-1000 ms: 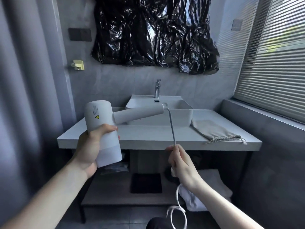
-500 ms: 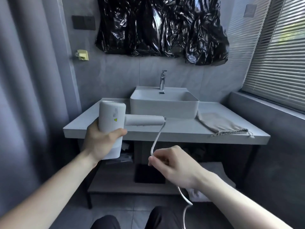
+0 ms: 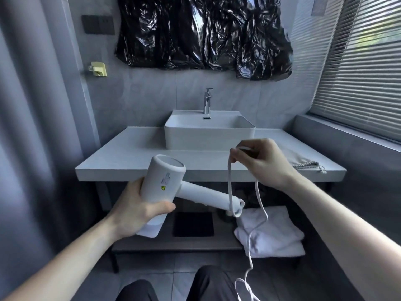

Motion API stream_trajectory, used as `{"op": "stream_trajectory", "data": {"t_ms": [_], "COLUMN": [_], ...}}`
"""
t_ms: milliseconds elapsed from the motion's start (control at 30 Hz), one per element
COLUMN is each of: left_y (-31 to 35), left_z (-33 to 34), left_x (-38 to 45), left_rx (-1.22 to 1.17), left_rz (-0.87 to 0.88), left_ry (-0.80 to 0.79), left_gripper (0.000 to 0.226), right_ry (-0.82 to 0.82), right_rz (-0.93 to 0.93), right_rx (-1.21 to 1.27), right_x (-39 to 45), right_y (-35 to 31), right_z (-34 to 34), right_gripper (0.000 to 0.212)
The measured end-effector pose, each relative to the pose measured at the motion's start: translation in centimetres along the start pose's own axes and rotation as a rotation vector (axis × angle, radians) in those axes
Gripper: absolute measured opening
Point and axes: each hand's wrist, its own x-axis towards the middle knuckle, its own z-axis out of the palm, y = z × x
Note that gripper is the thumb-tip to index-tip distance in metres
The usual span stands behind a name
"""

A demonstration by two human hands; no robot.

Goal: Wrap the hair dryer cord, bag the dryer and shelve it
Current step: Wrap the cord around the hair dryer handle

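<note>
White dryer [image 3: 165,181] held before the surface [image 3: 130,153] edge, left hand [image 3: 138,209] gripping its barrel. Right hand [image 3: 260,161] fingers pinch the cord [image 3: 229,181], one turn round the handle. Bag [image 3: 303,161] lies right.

Person, seen from a head-worn camera; visible parts as follows.

Left hand [image 3: 138,210]: bare, no glove, no ring visible, no watch or band at the wrist.

Left forearm: bare along its whole visible length to the lower left frame edge; no sleeve in view.

Right hand [image 3: 263,162]: bare, no glove, no ring visible on the back of the hand or knuckles, nothing worn at the wrist.

Right forearm: bare to the lower right frame edge; no sleeve in view.

Legs: two knees at the bottom centre, clad in dark trousers [image 3: 213,283], near black, plain fabric with soft folds; no pattern, seam detail or pocket discernible.
</note>
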Motion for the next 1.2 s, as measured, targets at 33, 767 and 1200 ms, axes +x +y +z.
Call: {"op": "stream_trajectory", "data": {"t_ms": [33,767,1200], "left_y": [0.2,1.5,-0.6], "left_z": [0.0,-1.1,-1.9], "left_x": [-0.2,0.9,1.7], "left_rx": [-0.028,-0.526,-0.22], "left_rz": [-0.004,-0.138,-0.158], "left_ry": [-0.041,0.183,0.427], "left_gripper": [0.049,0.05,0.032], "right_ry": [-0.009,-0.164,-0.23], "right_rz": [-0.007,0.396,0.042], "right_rx": [-0.017,0.432,-0.008], "right_x": [0.1,-4.2,-6.7], "right_y": [0.2,2.9,-2.9], "right_z": [0.1,9.3,5.3], "right_gripper": [0.028,0.054,0.044]}}
